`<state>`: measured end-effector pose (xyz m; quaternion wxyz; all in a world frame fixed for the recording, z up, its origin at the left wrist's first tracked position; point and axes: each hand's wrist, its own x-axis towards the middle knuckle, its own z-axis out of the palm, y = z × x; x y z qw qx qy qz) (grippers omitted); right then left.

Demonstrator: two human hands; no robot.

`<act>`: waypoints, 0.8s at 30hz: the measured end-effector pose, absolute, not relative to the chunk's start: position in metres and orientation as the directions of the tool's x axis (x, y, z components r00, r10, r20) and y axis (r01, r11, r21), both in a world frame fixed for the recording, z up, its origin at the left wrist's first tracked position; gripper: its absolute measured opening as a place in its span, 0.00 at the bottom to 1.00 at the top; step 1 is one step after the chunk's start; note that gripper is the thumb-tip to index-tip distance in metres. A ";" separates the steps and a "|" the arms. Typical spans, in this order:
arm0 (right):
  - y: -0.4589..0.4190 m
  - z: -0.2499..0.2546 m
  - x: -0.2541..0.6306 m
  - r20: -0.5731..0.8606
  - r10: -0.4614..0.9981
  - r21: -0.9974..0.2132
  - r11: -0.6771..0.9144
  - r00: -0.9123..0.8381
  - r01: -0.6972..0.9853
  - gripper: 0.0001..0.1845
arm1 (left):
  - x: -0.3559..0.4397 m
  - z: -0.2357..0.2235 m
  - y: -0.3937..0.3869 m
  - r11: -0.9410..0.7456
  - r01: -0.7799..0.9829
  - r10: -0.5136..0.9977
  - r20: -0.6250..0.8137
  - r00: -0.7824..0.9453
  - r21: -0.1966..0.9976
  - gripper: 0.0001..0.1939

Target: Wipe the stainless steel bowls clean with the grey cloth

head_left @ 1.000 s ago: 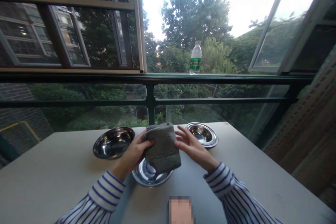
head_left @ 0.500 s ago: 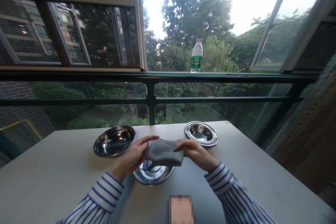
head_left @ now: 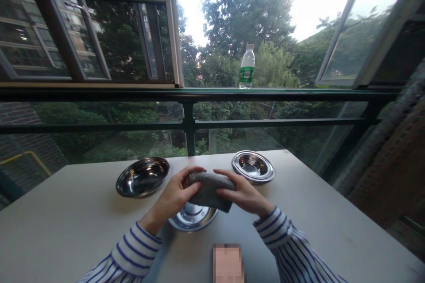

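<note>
A folded grey cloth (head_left: 210,191) is held up between my two hands. My left hand (head_left: 177,192) grips its left end, thumb in front and fingers behind. At the other end, my right hand (head_left: 244,192) pinches the cloth between thumb and fingers. Below the cloth, a shiny metal bowl (head_left: 192,223) rests on the table; its far part is hidden by the cloth and my left hand.
On the white table (head_left: 83,230) a larger metal bowl (head_left: 142,177) sits at the back left, and stacked metal dishes (head_left: 254,167) at the back right. A blurred-out rectangular object (head_left: 228,263) lies near me. A plastic bottle (head_left: 246,68) stands on the railing (head_left: 212,94).
My left thumb has come round to the front of the cloth. The cloth is bent over more, showing a smoother grey face. The bowls have stayed put on the table.
</note>
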<state>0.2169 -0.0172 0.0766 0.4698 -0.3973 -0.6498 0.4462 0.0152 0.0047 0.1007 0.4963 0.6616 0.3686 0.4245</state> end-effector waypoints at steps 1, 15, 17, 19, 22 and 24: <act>-0.016 0.074 0.213 0.256 0.954 -0.963 0.265 -0.154 0.041 0.25 | 0.016 0.099 0.004 -0.217 0.060 0.927 0.186 0.325 0.974 0.17; -0.028 0.061 0.183 0.195 0.980 -0.823 0.189 0.046 -0.536 0.25 | 0.051 0.062 -0.020 -0.066 -0.063 0.997 0.068 0.031 0.996 0.19; -0.024 0.055 0.181 0.159 0.979 -0.816 0.202 0.124 -0.542 0.21 | 0.053 0.059 -0.023 -0.021 -0.121 0.997 0.030 0.073 0.992 0.19; -0.020 0.051 0.183 0.127 0.975 -0.821 0.206 0.181 -0.532 0.19 | 0.054 0.057 -0.023 0.050 -0.154 0.990 -0.029 0.137 0.987 0.18; -0.020 0.047 0.186 0.100 0.979 -0.814 0.184 0.178 -0.551 0.19 | 0.055 0.053 -0.022 0.037 -0.103 0.986 -0.020 0.165 0.994 0.15; -0.023 0.047 0.188 0.113 0.982 -0.824 0.177 0.151 -0.538 0.21 | 0.055 0.051 -0.020 -0.052 -0.018 0.986 0.054 0.157 0.998 0.14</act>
